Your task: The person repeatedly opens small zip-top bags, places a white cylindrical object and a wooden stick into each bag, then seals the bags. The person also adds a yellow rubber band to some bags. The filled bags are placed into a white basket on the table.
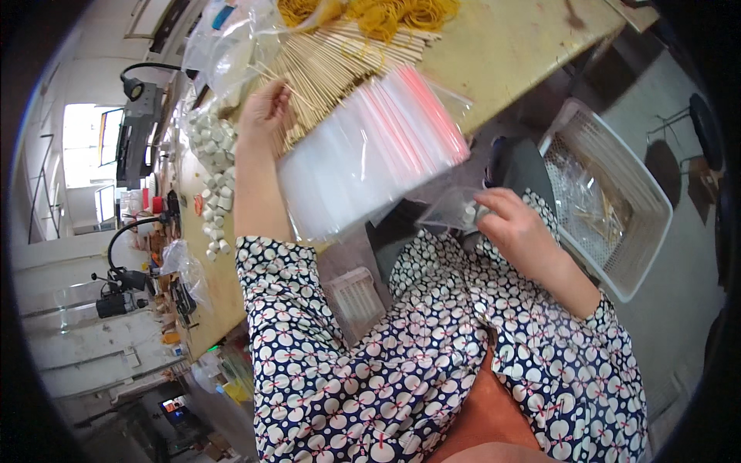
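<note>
My left hand (pixel 265 116) reaches over the table to a fanned pile of thin wooden sticks (pixel 328 65). Its fingers are pinched together around stick ends; how many they hold is unclear. In my right hand (pixel 515 231), low by my lap, a small clear plastic bag (pixel 446 210) is gripped by its edge, with whitish pieces showing inside. Between my hands lies a thick stack of clear zip bags (pixel 347 166) with red strips along one end, at the table's edge. Small white cylinders (pixel 214 147) are heaped left of my left forearm.
Yellow rubber bands (pixel 378 15) lie behind the sticks, beside a crumpled clear bag (pixel 224 46). A white plastic basket (pixel 656 239) holding filled bags stands at my right. Desk lamps (pixel 133 89) line the table's left side. A pale crate (pixel 356 301) sits below the table.
</note>
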`<state>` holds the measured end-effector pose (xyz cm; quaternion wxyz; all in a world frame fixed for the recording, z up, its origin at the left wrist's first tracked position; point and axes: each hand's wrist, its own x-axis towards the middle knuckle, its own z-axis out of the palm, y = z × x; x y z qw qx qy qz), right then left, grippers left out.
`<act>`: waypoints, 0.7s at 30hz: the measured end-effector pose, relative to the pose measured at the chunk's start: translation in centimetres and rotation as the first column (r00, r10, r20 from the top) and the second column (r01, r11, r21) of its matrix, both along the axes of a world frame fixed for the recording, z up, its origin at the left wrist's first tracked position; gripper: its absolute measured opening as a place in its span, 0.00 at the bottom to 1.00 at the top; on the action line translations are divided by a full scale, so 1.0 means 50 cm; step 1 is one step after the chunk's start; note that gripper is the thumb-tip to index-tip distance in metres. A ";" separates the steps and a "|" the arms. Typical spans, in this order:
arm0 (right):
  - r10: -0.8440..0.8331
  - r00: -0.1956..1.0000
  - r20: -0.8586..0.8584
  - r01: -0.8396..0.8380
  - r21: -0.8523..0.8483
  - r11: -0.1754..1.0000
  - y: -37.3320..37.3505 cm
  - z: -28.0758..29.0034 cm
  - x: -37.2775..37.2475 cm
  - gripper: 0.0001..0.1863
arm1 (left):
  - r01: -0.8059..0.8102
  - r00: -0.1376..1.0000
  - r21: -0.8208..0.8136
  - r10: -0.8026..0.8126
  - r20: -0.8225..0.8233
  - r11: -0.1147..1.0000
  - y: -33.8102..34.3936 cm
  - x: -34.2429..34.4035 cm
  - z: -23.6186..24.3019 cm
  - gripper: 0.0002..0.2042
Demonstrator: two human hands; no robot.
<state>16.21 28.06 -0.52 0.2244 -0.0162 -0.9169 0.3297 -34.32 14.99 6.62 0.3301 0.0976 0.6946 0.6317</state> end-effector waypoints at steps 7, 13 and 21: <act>-0.033 0.999 0.010 0.032 0.039 0.999 0.009 0.001 0.001 0.05 | 0.141 0.950 0.270 -0.053 -0.308 0.953 -0.081 0.349 0.055 0.05; 0.030 0.999 -0.014 -0.028 0.126 0.992 -0.009 0.027 -0.031 0.06 | 0.177 0.872 0.197 -0.061 -0.486 0.964 -0.125 0.646 -0.016 0.05; 0.138 0.990 0.009 -0.137 0.209 0.968 -0.017 0.024 -0.049 0.07 | 0.168 0.930 0.233 -0.075 -0.360 0.958 -0.119 0.697 -0.077 0.05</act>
